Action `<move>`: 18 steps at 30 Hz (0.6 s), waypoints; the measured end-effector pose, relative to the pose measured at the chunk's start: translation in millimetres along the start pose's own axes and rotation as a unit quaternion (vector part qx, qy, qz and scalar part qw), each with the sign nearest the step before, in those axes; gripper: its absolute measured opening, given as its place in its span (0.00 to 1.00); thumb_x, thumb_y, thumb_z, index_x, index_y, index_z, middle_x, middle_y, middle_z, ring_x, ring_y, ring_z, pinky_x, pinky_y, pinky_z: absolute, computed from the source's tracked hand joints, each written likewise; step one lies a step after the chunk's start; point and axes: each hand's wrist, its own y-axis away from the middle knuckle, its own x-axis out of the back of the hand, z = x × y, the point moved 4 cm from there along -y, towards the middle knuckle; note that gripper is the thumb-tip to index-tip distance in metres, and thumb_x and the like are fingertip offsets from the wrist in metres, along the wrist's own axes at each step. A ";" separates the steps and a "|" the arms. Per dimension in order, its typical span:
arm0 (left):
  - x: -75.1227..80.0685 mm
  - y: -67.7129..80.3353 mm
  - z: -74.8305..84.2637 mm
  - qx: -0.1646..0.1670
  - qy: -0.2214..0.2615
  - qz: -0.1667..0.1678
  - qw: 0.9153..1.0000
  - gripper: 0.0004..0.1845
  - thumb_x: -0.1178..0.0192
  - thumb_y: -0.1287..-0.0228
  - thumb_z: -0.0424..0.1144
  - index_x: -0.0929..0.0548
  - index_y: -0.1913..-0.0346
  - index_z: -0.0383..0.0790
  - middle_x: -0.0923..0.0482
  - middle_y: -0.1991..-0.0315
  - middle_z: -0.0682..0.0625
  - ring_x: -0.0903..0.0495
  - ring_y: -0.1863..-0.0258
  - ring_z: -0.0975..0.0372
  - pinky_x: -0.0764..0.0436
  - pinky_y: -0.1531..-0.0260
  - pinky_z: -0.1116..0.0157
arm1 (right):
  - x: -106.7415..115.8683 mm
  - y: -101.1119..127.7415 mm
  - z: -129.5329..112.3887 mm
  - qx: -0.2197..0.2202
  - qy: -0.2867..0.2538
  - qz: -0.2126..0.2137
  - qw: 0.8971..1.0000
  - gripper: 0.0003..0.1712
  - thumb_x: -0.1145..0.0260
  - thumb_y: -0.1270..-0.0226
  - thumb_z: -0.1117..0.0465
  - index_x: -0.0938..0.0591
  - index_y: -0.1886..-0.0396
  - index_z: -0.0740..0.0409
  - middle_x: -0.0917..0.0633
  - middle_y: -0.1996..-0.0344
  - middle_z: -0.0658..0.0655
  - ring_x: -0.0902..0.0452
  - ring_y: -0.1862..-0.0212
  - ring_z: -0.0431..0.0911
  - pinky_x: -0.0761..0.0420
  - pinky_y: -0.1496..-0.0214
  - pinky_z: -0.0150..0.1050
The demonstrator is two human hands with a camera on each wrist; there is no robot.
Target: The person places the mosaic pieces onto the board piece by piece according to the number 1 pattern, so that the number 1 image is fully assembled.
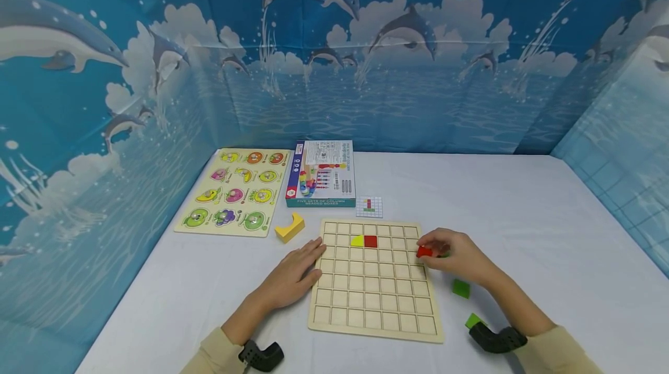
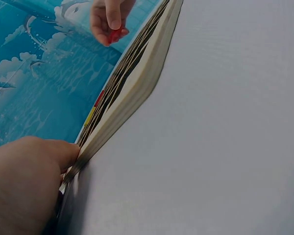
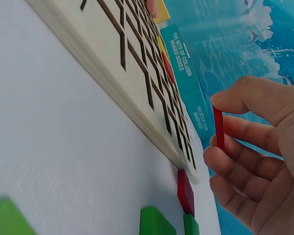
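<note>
My right hand pinches a thin red square tile between thumb and fingertips, near the right edge of the wooden grid board. My left hand lies at the board's left edge with its fingers extended and touching the rim. Side by side in an upper row of the grid sit a yellow-green curved piece and a red square. In the right wrist view, another red tile lies on the table beside the board, near green tiles.
Behind the board lies a small pattern card beside a boxed set. A fruit picture board is at the back left, with a yellow arched block near it. Green tiles lie under the right forearm.
</note>
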 end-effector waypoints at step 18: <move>0.2 0.7 -0.2 -0.001 0.001 0.002 1.000 0.30 0.54 0.24 0.48 0.41 0.24 0.42 0.49 0.23 0.51 0.51 0.25 0.60 0.48 0.28 0.52 | -22.6 -19.1 -20.0 0.023 -0.009 -0.035 0.999 0.15 0.26 0.45 0.65 0.15 0.57 0.60 0.19 0.67 0.48 0.26 0.66 0.43 0.22 0.65 0.34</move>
